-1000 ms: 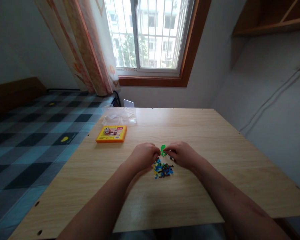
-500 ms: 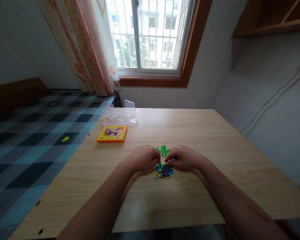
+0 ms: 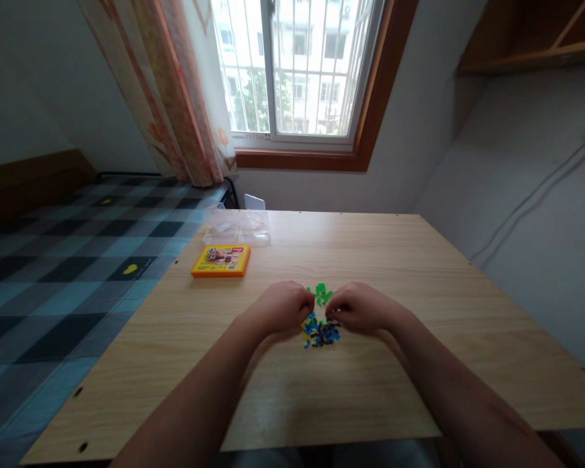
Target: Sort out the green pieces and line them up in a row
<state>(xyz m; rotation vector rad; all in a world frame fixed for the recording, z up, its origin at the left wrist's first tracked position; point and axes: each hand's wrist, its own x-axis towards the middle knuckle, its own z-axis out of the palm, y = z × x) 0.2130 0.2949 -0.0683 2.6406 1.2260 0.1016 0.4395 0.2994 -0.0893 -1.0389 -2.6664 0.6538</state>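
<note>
A pile of small blue, brown, yellow and green building-block pieces [image 3: 322,334] lies on the table between my forearms. Just beyond it is a separate cluster of green pieces [image 3: 321,293]. My left hand [image 3: 291,305] hovers at the left of both groups, its fingers curled together; whatever they pinch is too small or hidden to name. On the other side, my right hand [image 3: 349,307] has its fingertips drawn together near the pile's upper right edge. What it holds, if anything, cannot be made out.
A yellow-orange flat box [image 3: 221,261] with a printed top lies at the left of the wooden table [image 3: 370,396]. Behind it stands a clear plastic container [image 3: 238,227] with compartments. A bed with a checked cover [image 3: 88,260] adjoins the left side; a window is ahead.
The fingers of my right hand have closed closer together and drawn slightly right from the pieces. My left hand has hardly moved. The whole view has shifted a little.
</note>
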